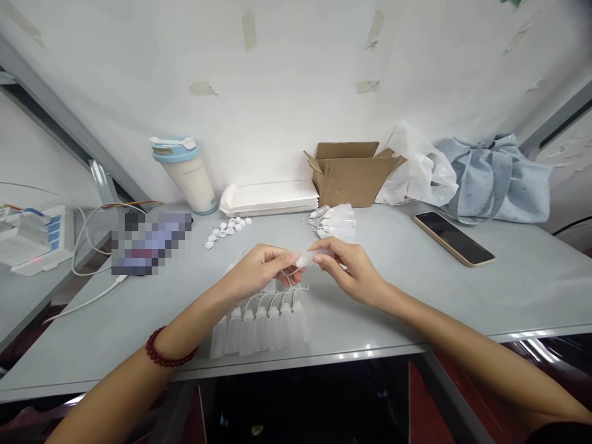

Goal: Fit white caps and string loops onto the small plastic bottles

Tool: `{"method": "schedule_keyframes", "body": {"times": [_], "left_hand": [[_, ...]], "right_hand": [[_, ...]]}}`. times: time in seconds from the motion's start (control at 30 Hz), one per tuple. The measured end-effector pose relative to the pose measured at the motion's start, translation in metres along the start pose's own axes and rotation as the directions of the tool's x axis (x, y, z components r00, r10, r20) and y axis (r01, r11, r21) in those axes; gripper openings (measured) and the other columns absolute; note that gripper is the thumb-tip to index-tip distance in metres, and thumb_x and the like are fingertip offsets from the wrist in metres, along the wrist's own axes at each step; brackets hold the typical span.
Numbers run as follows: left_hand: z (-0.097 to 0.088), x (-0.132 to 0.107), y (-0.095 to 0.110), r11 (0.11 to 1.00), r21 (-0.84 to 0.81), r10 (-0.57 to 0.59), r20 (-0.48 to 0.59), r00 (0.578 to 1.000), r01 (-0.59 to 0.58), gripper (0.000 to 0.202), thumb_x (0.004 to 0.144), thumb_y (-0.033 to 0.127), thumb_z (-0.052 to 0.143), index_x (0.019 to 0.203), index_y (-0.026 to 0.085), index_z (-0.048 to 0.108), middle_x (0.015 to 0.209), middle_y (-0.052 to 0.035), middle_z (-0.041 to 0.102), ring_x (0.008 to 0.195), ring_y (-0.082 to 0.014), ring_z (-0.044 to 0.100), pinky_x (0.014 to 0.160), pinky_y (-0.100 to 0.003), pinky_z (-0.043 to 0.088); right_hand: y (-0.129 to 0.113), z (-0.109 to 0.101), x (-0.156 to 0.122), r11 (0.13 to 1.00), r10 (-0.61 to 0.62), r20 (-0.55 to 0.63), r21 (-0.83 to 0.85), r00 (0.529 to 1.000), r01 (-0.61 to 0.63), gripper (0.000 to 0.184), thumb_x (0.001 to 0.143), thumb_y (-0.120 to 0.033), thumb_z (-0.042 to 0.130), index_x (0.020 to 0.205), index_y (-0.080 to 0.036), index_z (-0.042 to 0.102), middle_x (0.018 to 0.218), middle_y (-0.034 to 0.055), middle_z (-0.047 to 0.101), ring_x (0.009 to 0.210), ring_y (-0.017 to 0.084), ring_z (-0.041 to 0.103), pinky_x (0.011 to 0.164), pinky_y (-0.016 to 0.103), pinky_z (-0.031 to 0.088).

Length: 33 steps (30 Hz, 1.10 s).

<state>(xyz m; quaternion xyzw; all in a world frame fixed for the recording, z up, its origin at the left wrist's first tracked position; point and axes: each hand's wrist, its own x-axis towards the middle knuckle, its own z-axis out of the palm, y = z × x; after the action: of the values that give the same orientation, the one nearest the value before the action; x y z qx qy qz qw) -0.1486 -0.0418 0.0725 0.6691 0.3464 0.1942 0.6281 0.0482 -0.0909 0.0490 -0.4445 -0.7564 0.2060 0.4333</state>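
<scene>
My left hand (259, 268) and my right hand (346, 265) meet above the middle of the grey table (462, 296). Both pinch one small translucent plastic bottle (309, 259) between fingertips, the left at its cap end, the right at its body. Just below my hands a row of several similar small bottles (261, 327) with tethered caps lies side by side near the front edge. A loose pile of the same bottles (335, 222) sits farther back. Several small white caps (226, 230) are scattered to the left of that pile.
At the back stand a blue-lidded cup (185, 176), a stack of white trays (271, 197), an open cardboard box (354, 172), a white plastic bag (419, 166) and a blue cloth (494, 179). A phone (453, 237) lies right. Cables and a white device (32, 237) are left.
</scene>
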Motion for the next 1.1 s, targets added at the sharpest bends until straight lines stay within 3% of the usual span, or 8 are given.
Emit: {"method": "schedule_keyframes", "body": {"times": [0.17, 0.33, 0.43, 0.53, 0.67, 0.9, 1.0, 1.1], "left_hand": [[-0.001, -0.003, 0.0, 1.0, 0.004, 0.011, 0.006, 1.0, -0.011, 0.032, 0.083, 0.041, 0.06, 0.069, 0.014, 0.065, 0.069, -0.002, 0.063, 0.063, -0.0118, 0.057, 0.065, -0.025, 0.046], [0.004, -0.006, 0.003, 0.986, 0.164, 0.062, -0.127, 0.99, -0.041, 0.023, 0.078, 0.038, 0.065, 0.079, 0.015, 0.067, 0.065, 0.0008, 0.06, 0.062, -0.0118, 0.055, 0.061, -0.024, 0.044], [0.01, -0.006, 0.003, 0.98, 0.185, 0.112, -0.184, 0.977, -0.077, 0.022, 0.076, 0.036, 0.067, 0.079, 0.015, 0.067, 0.067, 0.0001, 0.061, 0.062, -0.0119, 0.054, 0.06, -0.023, 0.044], [0.012, -0.006, 0.001, 0.975, 0.198, 0.137, -0.197, 0.971, -0.097, 0.022, 0.076, 0.036, 0.067, 0.08, 0.014, 0.067, 0.07, -0.0012, 0.062, 0.062, -0.0119, 0.054, 0.056, -0.022, 0.042], [0.01, -0.005, 0.0, 0.978, 0.204, 0.08, -0.184, 0.98, -0.042, 0.026, 0.079, 0.04, 0.064, 0.08, 0.014, 0.067, 0.068, -0.001, 0.061, 0.061, -0.0122, 0.054, 0.056, -0.023, 0.042], [0.006, -0.001, 0.001, 0.998, -0.051, -0.048, -0.043, 0.998, 0.045, 0.036, 0.085, 0.044, 0.056, 0.073, 0.012, 0.067, 0.066, -0.0036, 0.062, 0.061, -0.0138, 0.058, 0.059, -0.026, 0.047], [0.007, -0.001, 0.0, 0.993, -0.1, -0.071, -0.052, 0.996, 0.066, 0.035, 0.084, 0.042, 0.058, 0.069, 0.012, 0.066, 0.062, -0.0027, 0.06, 0.057, -0.0126, 0.056, 0.056, -0.026, 0.046], [0.006, -0.001, -0.002, 0.996, -0.079, -0.052, -0.069, 0.996, 0.047, 0.033, 0.082, 0.04, 0.06, 0.066, 0.012, 0.066, 0.064, -0.003, 0.062, 0.058, -0.0123, 0.056, 0.058, -0.025, 0.047]], "right_hand": [[0.0, 0.002, -0.001, 0.998, -0.056, -0.002, -0.042, 0.998, 0.056, 0.018, 0.093, -0.026, 0.045, 0.094, -0.014, 0.058, 0.063, -0.001, 0.053, 0.053, 0.01, 0.045, 0.052, 0.023, 0.036], [-0.004, 0.0, 0.0, 0.981, 0.15, 0.072, 0.117, 0.986, -0.158, 0.027, 0.093, -0.036, 0.044, 0.086, -0.015, 0.059, 0.053, -0.0053, 0.041, 0.047, 0.009, 0.036, 0.047, 0.023, 0.03], [-0.003, -0.001, 0.002, 0.899, 0.292, 0.159, 0.29, 0.943, -0.328, 0.033, 0.091, -0.044, 0.047, 0.074, -0.016, 0.054, 0.05, -0.0073, 0.034, 0.043, 0.007, 0.03, 0.042, 0.022, 0.025], [-0.002, -0.002, 0.004, 0.757, 0.386, 0.26, 0.458, 0.885, -0.465, 0.042, 0.086, -0.05, 0.053, 0.061, -0.019, 0.039, 0.05, -0.0087, 0.028, 0.041, 0.005, 0.024, 0.038, 0.02, 0.019], [-0.003, -0.001, 0.006, 0.636, 0.438, 0.322, 0.55, 0.84, -0.542, 0.045, 0.083, -0.052, 0.056, 0.06, -0.021, 0.033, 0.052, -0.0096, 0.025, 0.041, 0.004, 0.019, 0.037, 0.019, 0.017], [-0.002, 0.0, 0.002, 0.904, 0.271, 0.118, 0.31, 0.955, -0.294, 0.03, 0.09, -0.043, 0.049, 0.087, -0.015, 0.058, 0.054, -0.0062, 0.039, 0.047, 0.007, 0.036, 0.045, 0.022, 0.03], [0.0, 0.0, 0.001, 0.939, 0.217, 0.122, 0.243, 0.968, -0.241, 0.029, 0.092, -0.04, 0.047, 0.092, -0.014, 0.06, 0.053, -0.0064, 0.038, 0.047, 0.007, 0.035, 0.045, 0.022, 0.03], [0.001, -0.001, 0.001, 0.919, 0.233, 0.173, 0.282, 0.957, -0.274, 0.03, 0.091, -0.042, 0.047, 0.09, -0.014, 0.06, 0.053, -0.0067, 0.037, 0.046, 0.007, 0.035, 0.044, 0.022, 0.029]]}}
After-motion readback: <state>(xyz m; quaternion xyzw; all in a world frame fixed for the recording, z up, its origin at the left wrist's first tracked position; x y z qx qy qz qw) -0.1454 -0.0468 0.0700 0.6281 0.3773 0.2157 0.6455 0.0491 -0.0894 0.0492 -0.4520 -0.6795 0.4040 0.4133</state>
